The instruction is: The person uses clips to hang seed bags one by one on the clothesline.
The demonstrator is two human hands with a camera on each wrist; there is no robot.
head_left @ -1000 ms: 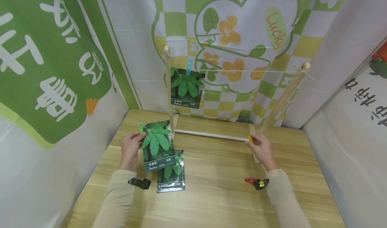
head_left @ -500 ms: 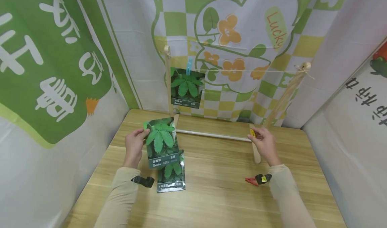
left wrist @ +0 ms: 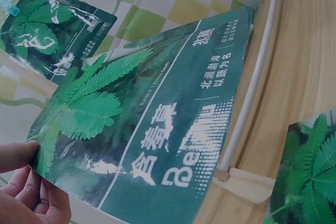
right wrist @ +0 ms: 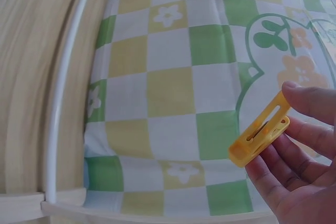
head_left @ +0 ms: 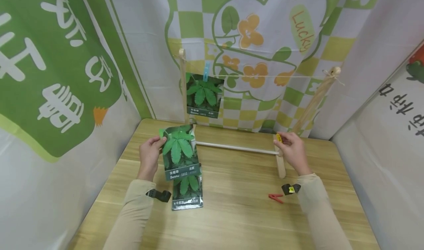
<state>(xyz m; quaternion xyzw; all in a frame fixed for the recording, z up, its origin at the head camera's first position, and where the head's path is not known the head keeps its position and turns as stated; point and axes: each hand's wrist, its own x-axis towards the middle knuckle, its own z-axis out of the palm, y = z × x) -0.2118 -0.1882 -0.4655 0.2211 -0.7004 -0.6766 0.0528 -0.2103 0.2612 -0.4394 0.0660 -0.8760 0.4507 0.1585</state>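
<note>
Packet A (head_left: 180, 150), printed with a green leaf, is located left of centre in the head view, raised off the table (head_left: 238, 220). Left hand (head_left: 150, 154): pinches Packet A at its upper left edge, thumb on the printed face. Right hand (head_left: 293, 148): pinches the yellow clip (right wrist: 260, 129) between thumb and fingers, right of centre in the head view, in front of the right post (head_left: 314, 102). Packet B (head_left: 187, 194) lies on the table at lower centre left; Packet A covers its upper part in the head view, while the left wrist view shows a gap between the two. Packet C (head_left: 203, 97) hangs at upper centre left, its top edge held to the string (head_left: 265, 76) by the blue clip (head_left: 206, 72). The string reaches the right post at upper right; the left post (head_left: 183, 88) stands beside Packet C. Near the back of the table, the white rod (head_left: 235, 147) runs across the middle of the frame. The red clip (head_left: 276, 197) lies on the table at lower right of centre, near the right wrist camera (head_left: 290, 189). Behind the posts hangs the checked curtain (head_left: 192, 25).
</note>
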